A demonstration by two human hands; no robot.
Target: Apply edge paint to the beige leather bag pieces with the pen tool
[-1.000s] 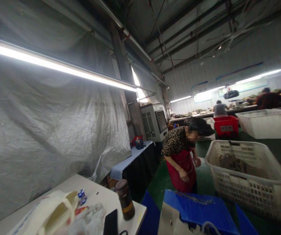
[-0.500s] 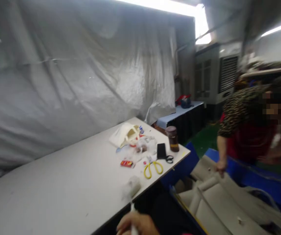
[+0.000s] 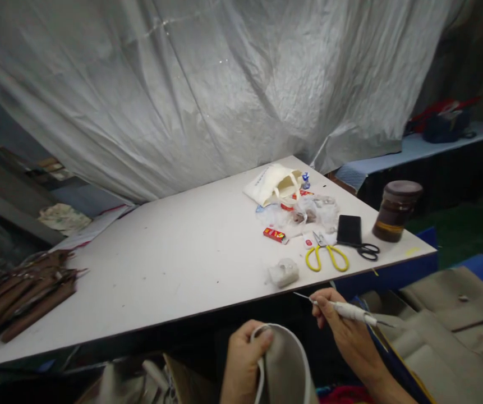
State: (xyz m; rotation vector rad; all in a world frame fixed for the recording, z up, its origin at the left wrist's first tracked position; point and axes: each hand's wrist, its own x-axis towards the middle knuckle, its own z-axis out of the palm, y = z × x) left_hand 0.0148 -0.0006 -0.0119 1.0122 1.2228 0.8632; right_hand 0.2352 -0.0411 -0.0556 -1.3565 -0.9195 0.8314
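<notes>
My left hand (image 3: 245, 359) is closed on the edge of a greyish-beige leather-like piece (image 3: 285, 359), thumb on its inner face. The piece curls into an open loop, and its lower part runs out of view. In my right hand (image 3: 346, 331) is a white pen-shaped tool (image 3: 346, 310), gripped between thumb and fingers. Its thin metal tip points left, towards the table edge, and a thin dark end sticks out behind. The tip is apart from the beige piece. Just beyond the tip, a whitish lump in clear plastic (image 3: 283, 272) lies on the white table (image 3: 174, 264).
On the table are yellow-handled scissors (image 3: 327, 255), black-handled scissors (image 3: 368, 252), a black phone (image 3: 349, 230), a brown jar (image 3: 398, 210), a red box (image 3: 275, 235) and a cream bag (image 3: 275, 184). Brown pieces (image 3: 35, 292) lie left. Beige pieces (image 3: 447, 325) fill the right side.
The view has turned left and down, and the co-worker is out of sight. My left hand and the beige piece have come into view. The tool now points left instead of away.
</notes>
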